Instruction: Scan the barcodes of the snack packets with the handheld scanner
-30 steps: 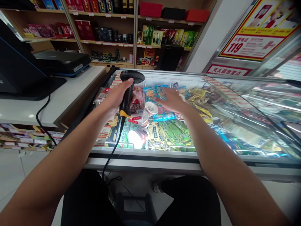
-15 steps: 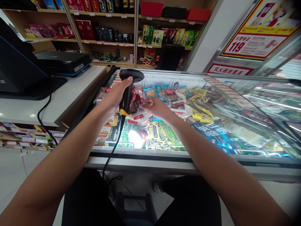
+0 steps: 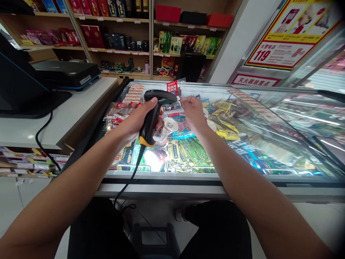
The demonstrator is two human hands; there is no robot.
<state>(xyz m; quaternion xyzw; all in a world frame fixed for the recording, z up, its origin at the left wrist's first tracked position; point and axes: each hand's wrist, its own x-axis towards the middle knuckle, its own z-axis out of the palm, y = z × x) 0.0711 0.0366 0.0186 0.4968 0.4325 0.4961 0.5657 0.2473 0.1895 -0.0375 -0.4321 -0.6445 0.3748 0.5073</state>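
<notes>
My left hand point(image 3: 142, 117) is wrapped round the handle of a black and yellow barcode scanner point(image 3: 151, 124), its thumb on top and its cord hanging down. Close to the scanner's head, my right hand point(image 3: 194, 110) pinches the edge of a clear plastic food packet point(image 3: 172, 86) with a red label. The packet stands tilted up behind the scanner head, which hides part of it. Beneath both hands lie round lidded tubs point(image 3: 170, 125), a blue packet point(image 3: 183, 133) and green pea-patterned bags point(image 3: 192, 149) inside the chest freezer point(image 3: 172, 187).
Left of the freezer is a white counter point(image 3: 88, 104) with a black scale point(image 3: 64, 72). More clear packets point(image 3: 118, 109) lie at the freezer's left side. A sliding glass lid point(image 3: 269, 133) covers the right part. A stool point(image 3: 153, 237) stands between my legs.
My right hand has moved right and up, raising the packet from among the tubs to the scanner head. The scanner has turned and shifted slightly right.
</notes>
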